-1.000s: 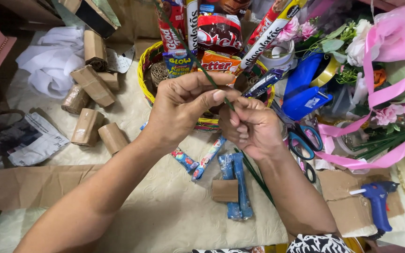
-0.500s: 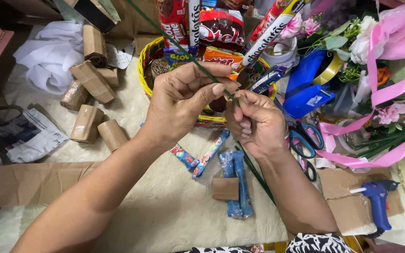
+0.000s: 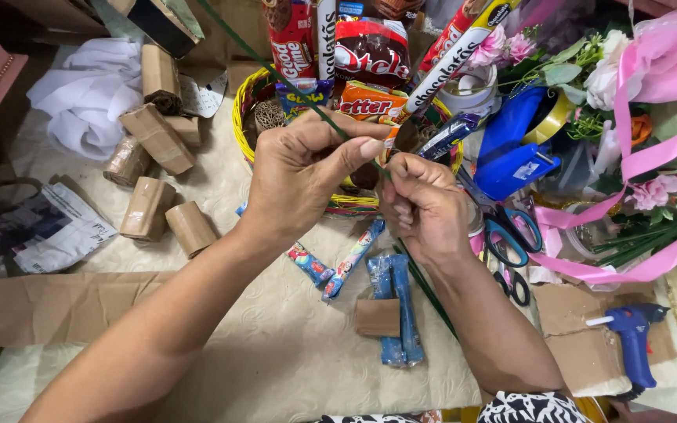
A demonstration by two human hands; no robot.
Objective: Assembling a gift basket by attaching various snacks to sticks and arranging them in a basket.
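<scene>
- Holding a thin green stick, the left hand pinches it between thumb and fingers, in the middle of the scene, just in front of the yellow basket.
- The right hand is curled shut around the lower part of the same stick, right beside the left hand. What else it may hold inside the fist is hidden.
- The stick runs slanted, from far left above the basket down to near right, past the right wrist.
- To do this well, I think both hands should grip close together and keep the stick steady, so it does not bend or slip.
- The basket is stuffed with snack packs, and the stick's far end passes just over them. It could bump them.
- Small candy bars and blue wrapped bars lie on the cloth near the hands.
- Brown paper rolls sit to the left, well apart.
- Scissors, a blue tape holder and pink ribbon crowd the right side.
- A blue glue gun rests near right on cardboard.
</scene>
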